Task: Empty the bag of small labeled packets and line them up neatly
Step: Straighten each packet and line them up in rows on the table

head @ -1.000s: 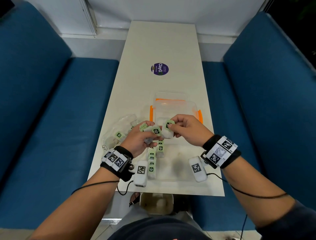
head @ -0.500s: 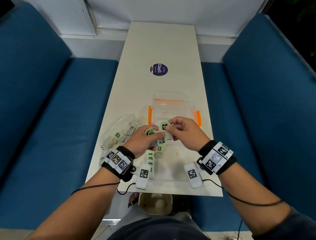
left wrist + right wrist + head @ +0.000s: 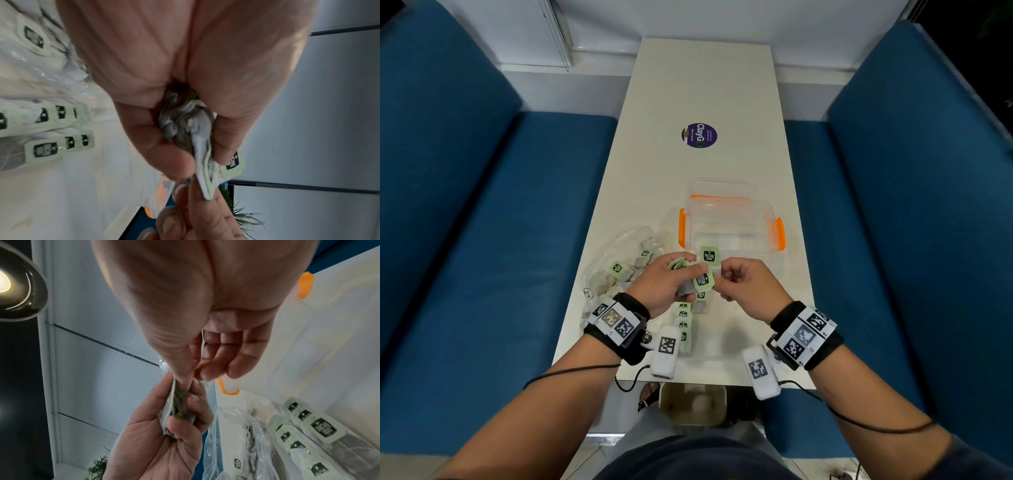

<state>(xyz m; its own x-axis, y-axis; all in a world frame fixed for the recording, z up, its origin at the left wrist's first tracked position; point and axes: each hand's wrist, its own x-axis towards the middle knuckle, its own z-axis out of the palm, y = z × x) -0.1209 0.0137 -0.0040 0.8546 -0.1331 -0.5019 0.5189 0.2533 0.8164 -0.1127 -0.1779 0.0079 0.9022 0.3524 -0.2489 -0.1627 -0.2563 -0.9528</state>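
Observation:
Both hands meet above the white table (image 3: 702, 85). My left hand (image 3: 685, 274) grips a bunch of small packets (image 3: 189, 126) with green labels; the same bunch (image 3: 176, 407) shows in the right wrist view. My right hand (image 3: 717, 274) pinches one packet (image 3: 710, 257) of that bunch by its label (image 3: 207, 178), between thumb and forefinger. Two short rows of packets (image 3: 683, 325) lie on the table below the hands. The clear plastic bag (image 3: 619, 267), holding several more packets, lies left of my left hand.
A clear plastic box (image 3: 729, 222) with orange latches (image 3: 779, 233) stands just beyond the hands, its lid behind it. A purple round sticker (image 3: 699, 135) marks the table's middle. Blue benches (image 3: 482, 205) flank the table. The near table edge (image 3: 688, 378) is close to my wrists.
Both hands have stayed together and drifted slightly towards me. The right hand's pinched packet now stands with its label upright above the bunch.

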